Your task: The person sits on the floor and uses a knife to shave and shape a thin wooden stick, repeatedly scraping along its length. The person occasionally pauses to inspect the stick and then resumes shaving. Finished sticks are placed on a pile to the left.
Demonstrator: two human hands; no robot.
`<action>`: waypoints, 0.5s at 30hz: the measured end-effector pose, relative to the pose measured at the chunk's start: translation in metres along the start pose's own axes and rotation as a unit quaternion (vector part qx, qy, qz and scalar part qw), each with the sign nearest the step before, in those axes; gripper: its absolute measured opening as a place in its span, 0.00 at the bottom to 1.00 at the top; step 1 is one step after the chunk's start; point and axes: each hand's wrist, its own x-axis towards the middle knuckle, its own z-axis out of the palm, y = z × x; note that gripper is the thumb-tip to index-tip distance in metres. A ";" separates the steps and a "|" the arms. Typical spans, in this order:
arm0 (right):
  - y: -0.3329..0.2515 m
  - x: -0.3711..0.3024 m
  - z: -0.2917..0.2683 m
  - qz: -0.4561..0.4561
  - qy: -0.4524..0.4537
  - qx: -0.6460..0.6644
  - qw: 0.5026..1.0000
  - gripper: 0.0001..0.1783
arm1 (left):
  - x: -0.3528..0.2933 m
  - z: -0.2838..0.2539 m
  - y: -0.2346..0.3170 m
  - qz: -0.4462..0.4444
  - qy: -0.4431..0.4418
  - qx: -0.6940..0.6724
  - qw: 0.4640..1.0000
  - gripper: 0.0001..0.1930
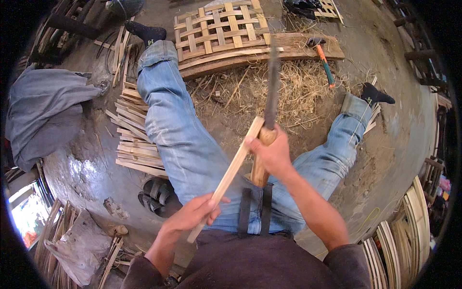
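Note:
My left hand (195,212) is closed round the lower part of a pale bamboo strip (232,172), which slants up and to the right over my lap. In my right hand (275,153) is a knife (260,168) with a thick wooden handle, its long dark blade pointing away from me. The right thumb also rests on the strip near its upper end, where the strip lies against the handle just below the blade. The strip's lower end sticks out past my left hand.
A woven bamboo panel (221,28) lies beyond a wooden plank (308,47), on which a hammer (323,62) leans. Shavings (293,91) cover the ground between my outstretched legs. Stacked strips (137,149) lie left, near sandals (158,195) and grey cloth (48,111). Longer strips (387,250) stand right.

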 end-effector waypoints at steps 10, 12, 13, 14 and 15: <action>-0.002 -0.004 -0.085 -0.070 -0.013 -0.495 0.866 0.14 | 0.005 0.005 -0.006 0.062 0.151 0.217 0.963 0.15; -0.011 -0.024 -0.081 -0.154 -0.076 -0.501 0.848 0.13 | 0.005 0.007 -0.001 0.057 0.170 0.200 0.963 0.14; -0.012 -0.033 -0.080 -0.191 -0.107 -0.502 0.837 0.13 | 0.005 0.015 0.008 0.041 0.193 0.191 0.962 0.14; -0.009 -0.033 -0.080 -0.208 -0.108 -0.532 0.814 0.12 | 0.005 0.020 0.013 0.026 0.215 0.181 0.959 0.15; -0.003 -0.032 -0.081 -0.224 -0.108 -0.561 0.790 0.12 | 0.007 0.022 0.011 0.081 0.234 0.234 0.940 0.15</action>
